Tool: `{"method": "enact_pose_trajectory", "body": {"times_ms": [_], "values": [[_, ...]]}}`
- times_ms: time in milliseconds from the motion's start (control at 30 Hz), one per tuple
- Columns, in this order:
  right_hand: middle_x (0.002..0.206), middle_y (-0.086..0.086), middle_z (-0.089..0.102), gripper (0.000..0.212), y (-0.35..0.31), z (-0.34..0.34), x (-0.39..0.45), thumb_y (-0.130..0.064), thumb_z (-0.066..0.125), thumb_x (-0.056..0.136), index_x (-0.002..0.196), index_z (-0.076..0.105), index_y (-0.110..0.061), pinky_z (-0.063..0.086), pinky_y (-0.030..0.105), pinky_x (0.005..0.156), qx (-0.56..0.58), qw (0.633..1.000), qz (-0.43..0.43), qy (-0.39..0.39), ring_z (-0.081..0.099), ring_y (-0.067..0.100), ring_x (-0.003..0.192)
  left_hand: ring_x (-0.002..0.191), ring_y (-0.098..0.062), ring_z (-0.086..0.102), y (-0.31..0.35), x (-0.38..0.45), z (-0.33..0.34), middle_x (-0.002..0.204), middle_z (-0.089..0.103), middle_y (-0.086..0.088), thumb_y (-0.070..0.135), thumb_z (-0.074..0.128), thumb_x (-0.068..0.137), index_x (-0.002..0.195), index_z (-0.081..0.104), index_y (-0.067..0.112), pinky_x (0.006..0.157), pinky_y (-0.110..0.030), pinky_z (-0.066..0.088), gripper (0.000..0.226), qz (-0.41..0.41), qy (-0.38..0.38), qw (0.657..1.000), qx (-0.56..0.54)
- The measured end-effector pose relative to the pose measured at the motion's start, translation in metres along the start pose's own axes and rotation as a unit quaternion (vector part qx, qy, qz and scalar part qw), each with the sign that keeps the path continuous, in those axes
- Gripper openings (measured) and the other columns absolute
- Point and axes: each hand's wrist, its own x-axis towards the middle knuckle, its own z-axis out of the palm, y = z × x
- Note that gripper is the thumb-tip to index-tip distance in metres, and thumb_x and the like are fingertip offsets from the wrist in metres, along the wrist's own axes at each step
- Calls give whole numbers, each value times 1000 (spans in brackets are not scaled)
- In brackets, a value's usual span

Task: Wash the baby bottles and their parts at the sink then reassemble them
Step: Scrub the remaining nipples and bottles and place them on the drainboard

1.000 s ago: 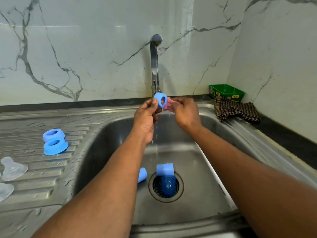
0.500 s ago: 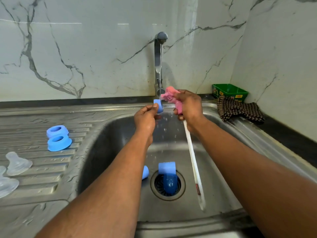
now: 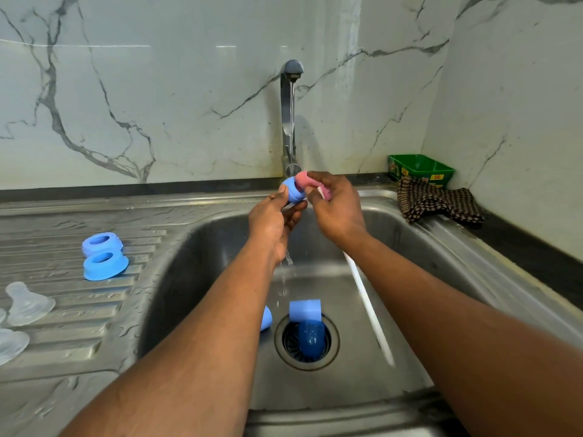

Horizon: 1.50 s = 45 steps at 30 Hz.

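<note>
Pinching the light, wet-slick blue cap (image 3: pixel 295 193), the left hand (image 3: pixel 273 222) grips its rim; the right hand (image 3: pixel 336 212) fingers clasp the brush (image 3: pixel 310 182).

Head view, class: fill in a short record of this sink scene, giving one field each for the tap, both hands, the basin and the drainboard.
tap: tap running
left hand: left hand holds blue cap under the stream
right hand: right hand presses pink brush to it
basin: blue bottle lies over the drain
drainboard: two blue collar rings, clear teats
</note>
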Motion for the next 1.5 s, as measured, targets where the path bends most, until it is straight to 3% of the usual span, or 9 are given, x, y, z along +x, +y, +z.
{"method": "enact_pose_trajectory", "body": {"times_ms": [200, 300, 433, 667, 800, 933, 1167, 1300, 1500], "values": [[80, -9, 74, 20, -15, -3, -7, -44, 67, 79, 82, 77, -27, 58, 39, 76, 23, 998, 46, -23, 69, 10, 81, 63, -12, 64, 3, 3, -10, 80, 70, -6, 21, 57, 99, 97, 66, 11, 60, -21, 52, 14, 9, 48, 999, 21], [103, -6, 70, 23, -13, -6, -5, -44, 60, 86, 101, 75, -33, 54, 32, 80, -24, 999, 14, 30, 64, 11, 95, 63, -11, 64, 1, 1, -4, 79, 71, -5, 22, 57, 99, 97, 65, 11, 55, -19, 50, 14, -5, 31, 999, 31], [121, 2, 51, 39, -9, -2, -10, -19, 54, 100, 139, 56, -25, 42, 24, 100, -17, 997, -5, -73, 55, 12, 110, 60, -10, 62, 1, -1, -2, 69, 70, -1, 22, 58, 99, 98, 65, 10, 62, -22, 53, 14, -10, 7, 1000, 3], [90, -8, 73, 18, -2, -4, -9, -39, 59, 91, 91, 73, -28, 56, 43, 82, -14, 998, 32, -58, 67, 15, 89, 66, -12, 60, 2, 5, -2, 83, 67, -7, 18, 56, 100, 91, 63, 10, 66, -21, 52, 14, 6, 41, 999, 19], [119, 0, 66, 32, 8, -8, -6, -40, 49, 94, 119, 66, -30, 51, 42, 96, -44, 999, 16, 16, 61, 18, 112, 73, -17, 60, -3, 4, 4, 92, 63, -12, 18, 51, 102, 95, 60, 10, 72, -25, 54, 14, -20, 0, 999, 48], [130, 5, 63, 35, 6, -3, -10, -31, 54, 99, 133, 61, -25, 49, 40, 102, -15, 998, 24, -54, 59, 19, 118, 87, -23, 66, -6, 4, 6, 114, 66, -19, 18, 51, 102, 116, 59, 4, 71, -29, 58, 22, -16, -12, 998, 68], [100, -5, 75, 25, 0, -6, -13, -40, 65, 91, 109, 76, -26, 54, 28, 84, 11, 996, 52, -65, 68, 11, 97, 75, -21, 60, -4, 4, 5, 93, 65, -12, 21, 54, 100, 115, 61, 6, 61, -26, 55, 22, -8, 35, 998, 59], [102, -2, 63, 36, -2, -12, -11, -44, 68, 88, 112, 56, -20, 49, 33, 76, 9, 998, 65, 20, 60, 19, 90, 84, -28, 61, -2, 4, -3, 111, 59, -18, -2, 73, 84, 121, 47, 11, 70, -41, 62, 47, 6, 68, 996, 52], [86, -6, 69, 13, -6, -11, -3, -19, 72, 83, 95, 70, -18, 57, 37, 72, 37, 998, 43, 13, 65, 16, 81, 63, -9, 58, -6, 5, -4, 97, 69, -12, -2, 82, 73, 116, 62, 1, 48, -15, 47, 47, 101, 63, 978, 171]]}}
